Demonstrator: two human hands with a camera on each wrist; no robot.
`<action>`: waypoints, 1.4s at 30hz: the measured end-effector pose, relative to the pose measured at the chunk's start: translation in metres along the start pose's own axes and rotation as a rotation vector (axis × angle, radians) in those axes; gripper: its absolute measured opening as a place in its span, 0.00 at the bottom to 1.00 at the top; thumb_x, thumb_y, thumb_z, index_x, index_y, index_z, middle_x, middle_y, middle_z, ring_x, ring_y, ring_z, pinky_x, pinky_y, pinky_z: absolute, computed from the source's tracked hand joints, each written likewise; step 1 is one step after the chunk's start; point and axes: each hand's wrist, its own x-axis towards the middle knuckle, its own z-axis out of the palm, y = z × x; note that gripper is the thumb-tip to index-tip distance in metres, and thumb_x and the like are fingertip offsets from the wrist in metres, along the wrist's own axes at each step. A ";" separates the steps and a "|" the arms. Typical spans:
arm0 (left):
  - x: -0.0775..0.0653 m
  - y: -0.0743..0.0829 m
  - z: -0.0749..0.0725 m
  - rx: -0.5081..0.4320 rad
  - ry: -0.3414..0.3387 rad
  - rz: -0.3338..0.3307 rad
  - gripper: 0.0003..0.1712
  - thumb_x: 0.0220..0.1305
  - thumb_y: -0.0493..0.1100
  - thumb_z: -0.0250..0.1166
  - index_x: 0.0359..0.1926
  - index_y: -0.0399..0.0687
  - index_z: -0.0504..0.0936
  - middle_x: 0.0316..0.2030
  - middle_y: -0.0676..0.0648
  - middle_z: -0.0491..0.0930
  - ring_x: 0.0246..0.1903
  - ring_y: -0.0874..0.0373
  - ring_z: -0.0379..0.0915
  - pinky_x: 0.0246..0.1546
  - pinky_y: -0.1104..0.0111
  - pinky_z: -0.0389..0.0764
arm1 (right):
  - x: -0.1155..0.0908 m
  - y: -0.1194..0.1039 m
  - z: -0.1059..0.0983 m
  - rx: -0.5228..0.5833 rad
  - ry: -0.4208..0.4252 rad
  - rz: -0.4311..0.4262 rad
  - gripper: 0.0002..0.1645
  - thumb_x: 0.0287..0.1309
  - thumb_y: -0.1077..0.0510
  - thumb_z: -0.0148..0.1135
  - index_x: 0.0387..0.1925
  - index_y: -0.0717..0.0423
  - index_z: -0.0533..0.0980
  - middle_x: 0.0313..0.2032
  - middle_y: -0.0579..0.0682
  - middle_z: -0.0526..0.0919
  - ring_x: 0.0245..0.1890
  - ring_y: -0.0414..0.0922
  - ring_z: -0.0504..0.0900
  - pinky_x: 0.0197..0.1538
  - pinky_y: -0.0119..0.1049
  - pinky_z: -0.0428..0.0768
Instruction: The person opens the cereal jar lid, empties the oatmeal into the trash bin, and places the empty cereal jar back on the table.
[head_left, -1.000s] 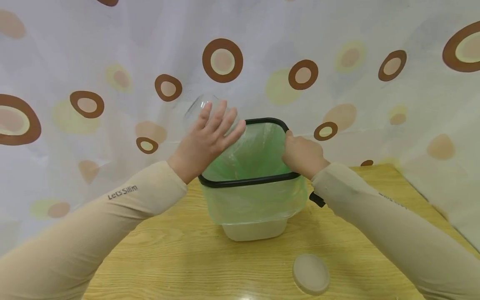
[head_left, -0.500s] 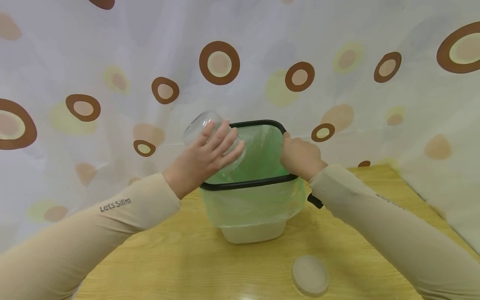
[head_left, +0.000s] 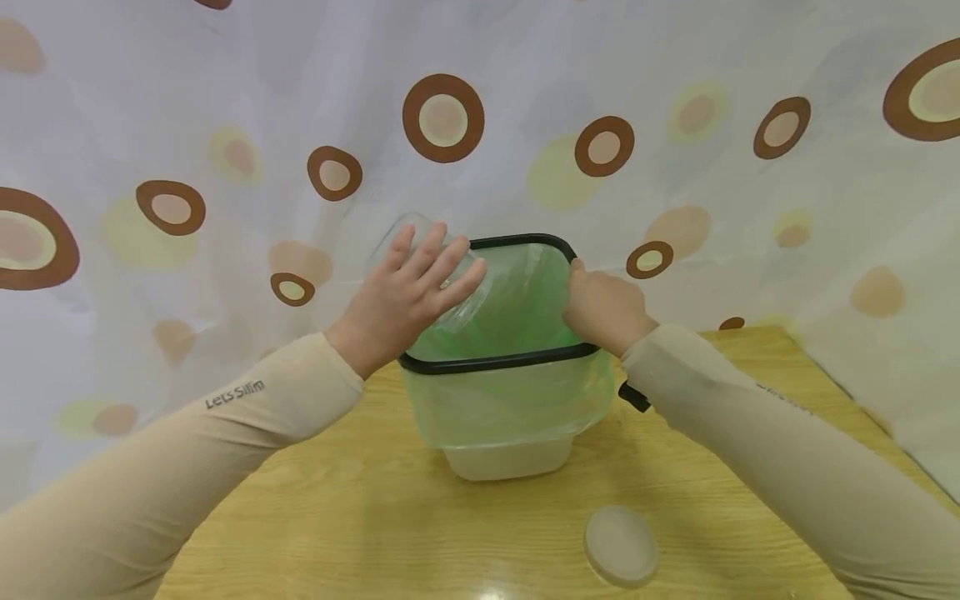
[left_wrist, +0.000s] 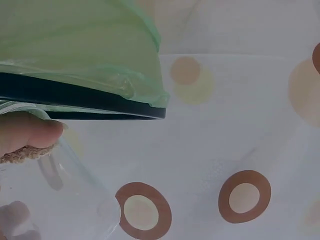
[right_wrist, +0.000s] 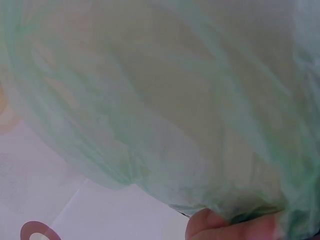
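Observation:
My left hand [head_left: 405,300] holds a clear jar [left_wrist: 82,200] at the left side of a bin. The jar is tilted, its mouth end over the bin's opening. In the left wrist view, brown crumbly material [left_wrist: 25,154] shows inside it beside the thumb [left_wrist: 37,132]. A black rim [head_left: 498,363] holds a green bag [head_left: 510,408] that lines the pale bin [head_left: 510,461] and hangs over its outside. My right hand [head_left: 606,310] grips the rim's right side. In the right wrist view the bag covers most of the picture, with fingers [right_wrist: 245,227] at the bottom.
A round beige lid [head_left: 621,546] lies on the wooden table [head_left: 360,517] in front of the bin. Behind stands a white sheet [head_left: 517,50] with brown and yellow circles. A small black piece [head_left: 634,396] sticks out beside my right sleeve.
Compared with a second ago, my left hand has lowered the jar slightly, and its mouth end now reaches over the bin's opening. My right hand stays on the rim.

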 end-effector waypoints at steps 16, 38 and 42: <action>0.011 -0.015 -0.001 0.337 -0.020 0.188 0.26 0.63 0.34 0.62 0.59 0.58 0.70 0.57 0.47 0.71 0.60 0.47 0.66 0.62 0.55 0.63 | 0.000 -0.001 -0.004 -0.005 -0.001 0.012 0.37 0.63 0.67 0.41 0.72 0.70 0.48 0.10 0.48 0.63 0.11 0.40 0.53 0.18 0.34 0.55; 0.016 -0.026 -0.012 0.360 -0.011 0.273 0.27 0.60 0.37 0.64 0.59 0.57 0.68 0.57 0.48 0.71 0.60 0.48 0.65 0.62 0.56 0.62 | 0.002 0.007 -0.006 -0.007 -0.022 0.039 0.37 0.63 0.66 0.41 0.72 0.70 0.48 0.10 0.47 0.62 0.11 0.39 0.52 0.19 0.33 0.55; 0.016 -0.011 -0.003 0.332 -0.063 0.294 0.28 0.62 0.37 0.63 0.61 0.58 0.67 0.59 0.48 0.70 0.62 0.47 0.64 0.63 0.56 0.63 | 0.000 0.008 -0.007 -0.001 -0.013 0.028 0.37 0.62 0.67 0.41 0.72 0.71 0.49 0.10 0.47 0.62 0.11 0.39 0.52 0.18 0.33 0.55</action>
